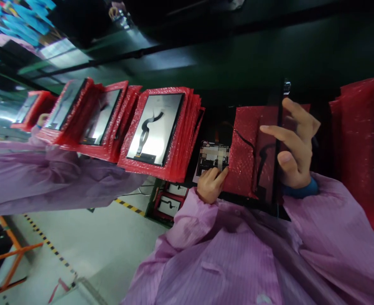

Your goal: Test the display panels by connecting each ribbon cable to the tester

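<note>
My two hands work a dark display panel [277,161] out of its red bubble-wrap sleeve [244,148].

My right hand [296,146] curls loosely around the panel's edge, holding it upright, seemingly to keep skin off the glass; my left hand [210,183] pinches the sleeve's lower corner shut. More sleeved panels [155,129] stand tilted in a row along the dark surface [206,63]. Grey floor [111,237] shows hazard tape.
</note>
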`<state>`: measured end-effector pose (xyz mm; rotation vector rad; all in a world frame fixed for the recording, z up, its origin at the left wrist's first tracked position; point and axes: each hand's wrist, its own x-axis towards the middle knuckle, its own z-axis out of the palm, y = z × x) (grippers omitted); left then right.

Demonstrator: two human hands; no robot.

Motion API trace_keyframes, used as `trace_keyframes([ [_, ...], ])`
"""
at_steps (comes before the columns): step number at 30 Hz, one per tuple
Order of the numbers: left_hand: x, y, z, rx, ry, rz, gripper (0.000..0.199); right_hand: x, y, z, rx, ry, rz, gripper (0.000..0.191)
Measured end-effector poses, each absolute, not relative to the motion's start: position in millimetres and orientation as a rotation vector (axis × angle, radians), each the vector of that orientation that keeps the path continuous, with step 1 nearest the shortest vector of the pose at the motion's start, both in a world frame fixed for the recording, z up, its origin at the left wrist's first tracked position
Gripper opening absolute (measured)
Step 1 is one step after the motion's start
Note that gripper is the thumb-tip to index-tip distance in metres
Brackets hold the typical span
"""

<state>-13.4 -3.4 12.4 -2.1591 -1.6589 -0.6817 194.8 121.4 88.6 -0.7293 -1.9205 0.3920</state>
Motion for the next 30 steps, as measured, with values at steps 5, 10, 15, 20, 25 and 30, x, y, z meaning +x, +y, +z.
trace_keyframes([
  [5, -12, -3, 13, -2.118, -1.716, -0.655, 0.026, 193, 121, 90, -0.73, -1.916, 0.37, 0.05],
  [10, -13, -1, 16, -2.158, -1.718, -0.608, 0.029, 193, 123, 89, -0.706, -1.924, 0.352, 0.049],
  [15, -12, 1, 20, -2.158, -1.662, -0.553, 0.033, 193, 124, 87, -0.731, -1.928, 0.366, 0.052],
  [20, -10, -3, 19, -2.116, -1.697, -0.679, 0.033, 200, 110, 102, -0.83, -1.931, 0.475, 0.047],
  [25, -11, -12, 18, -2.189, -1.57, -0.906, 0.04, 239, 88, 132, -1.302, -1.959, 0.667, 0.039],
  [30, -13, -10, 16, -2.409, -1.555, -0.851, 0.034, 274, 82, 134, -1.541, -1.81, 0.87, 0.044],
])
